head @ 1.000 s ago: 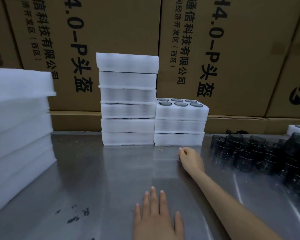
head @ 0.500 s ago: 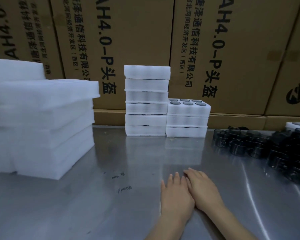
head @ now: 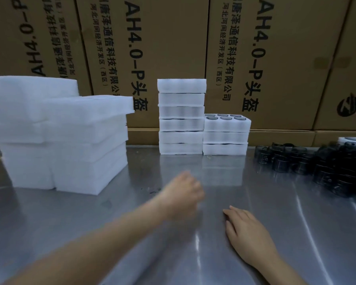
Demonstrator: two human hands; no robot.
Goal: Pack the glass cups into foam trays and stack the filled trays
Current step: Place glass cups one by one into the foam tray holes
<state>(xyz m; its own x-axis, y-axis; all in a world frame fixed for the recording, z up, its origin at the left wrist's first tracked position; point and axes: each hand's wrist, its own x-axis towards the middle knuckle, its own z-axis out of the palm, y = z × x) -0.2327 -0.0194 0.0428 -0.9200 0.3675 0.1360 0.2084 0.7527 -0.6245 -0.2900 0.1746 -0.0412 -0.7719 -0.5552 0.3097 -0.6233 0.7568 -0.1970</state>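
A metal table (head: 275, 233) is taking up the whole near half of the scene, its brushed top catching long streaks of glare on the right. A few dark specks (head: 154, 190) are lying on it near the middle. Along the far edge, big brown cartons (head: 173, 48) are standing side by side like a wall, with black lettering running down their faces and a round logo (head: 348, 105) showing at far right.

cardboard boxes (head: 173, 48) printed "AH4.0-P头盔", "通信科技有限公司", "(西区)"
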